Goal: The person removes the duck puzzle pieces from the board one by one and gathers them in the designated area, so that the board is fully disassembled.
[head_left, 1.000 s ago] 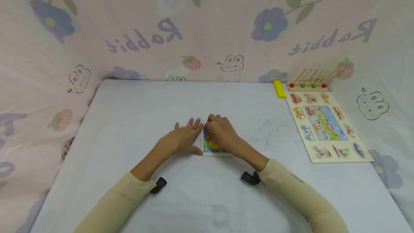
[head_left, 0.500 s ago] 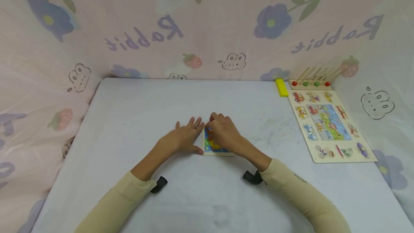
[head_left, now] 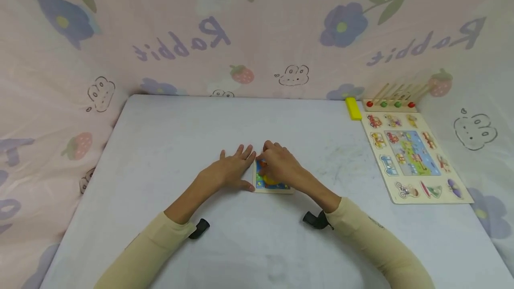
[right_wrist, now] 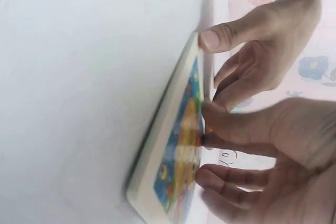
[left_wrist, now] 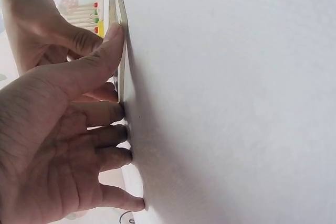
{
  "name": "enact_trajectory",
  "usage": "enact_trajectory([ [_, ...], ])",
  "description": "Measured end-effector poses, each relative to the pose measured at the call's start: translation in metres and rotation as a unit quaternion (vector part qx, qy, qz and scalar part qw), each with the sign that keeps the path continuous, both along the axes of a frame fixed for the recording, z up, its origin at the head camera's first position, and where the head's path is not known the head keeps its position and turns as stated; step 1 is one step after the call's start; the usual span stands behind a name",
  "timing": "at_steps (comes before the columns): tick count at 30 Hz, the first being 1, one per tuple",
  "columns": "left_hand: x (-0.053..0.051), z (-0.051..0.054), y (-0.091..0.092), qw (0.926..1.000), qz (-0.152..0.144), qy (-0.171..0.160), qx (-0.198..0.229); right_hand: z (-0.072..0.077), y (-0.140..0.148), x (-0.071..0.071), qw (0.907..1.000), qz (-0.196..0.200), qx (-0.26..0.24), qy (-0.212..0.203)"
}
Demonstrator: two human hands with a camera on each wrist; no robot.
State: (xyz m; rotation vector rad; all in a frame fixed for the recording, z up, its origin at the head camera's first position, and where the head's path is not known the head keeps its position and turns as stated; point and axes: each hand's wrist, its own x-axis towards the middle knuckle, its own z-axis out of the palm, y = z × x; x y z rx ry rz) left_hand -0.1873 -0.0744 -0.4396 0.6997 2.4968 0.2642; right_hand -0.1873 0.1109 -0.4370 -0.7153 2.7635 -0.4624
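Note:
A small picture puzzle (head_left: pixel 277 186) with a pale wooden rim and a blue and yellow picture lies flat on the white table. Spread flat on its left side is the left hand (head_left: pixel 229 170); in the left wrist view its thumb (left_wrist: pixel 105 59) touches the puzzle's edge. The right hand (head_left: pixel 283 164) is over the picture, fingers bent down. Up close in the right wrist view, the thumb and fingertips (right_wrist: pixel 210 178) of the right hand touch the puzzle (right_wrist: pixel 181 145); blur hides whether they pinch a piece. An orange-red patch shows beside them.
At the right lies a larger wooden board (head_left: pixel 415 191) with vehicle pictures. Behind it stands a wooden rack (head_left: pixel 389 106) with sticks and red and green beads, beside a yellow block (head_left: pixel 353 109). Patterned cloth (head_left: pixel 257 35) hangs behind the table.
The head view has shifted slightly, so the board and rack appear farther right. Both hands keep their places at the puzzle, with only slight movement of the right fingers.

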Motion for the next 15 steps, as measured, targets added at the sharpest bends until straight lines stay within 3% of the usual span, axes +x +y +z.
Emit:
enact_trajectory([
  [4,0.000,0.001,0.000,1.0000,-0.008,-0.003,-0.001,0.002,0.005,0.010,0.9988,0.044,-0.008,-0.020],
  [8,0.000,0.003,-0.001,1.0000,-0.006,-0.004,-0.002,-0.001,0.008,0.018,0.9968,0.078,-0.007,-0.015],
  [15,0.002,0.002,0.000,1.0000,0.001,-0.008,0.001,-0.008,0.011,0.002,0.9987,-0.020,-0.043,-0.015],
])
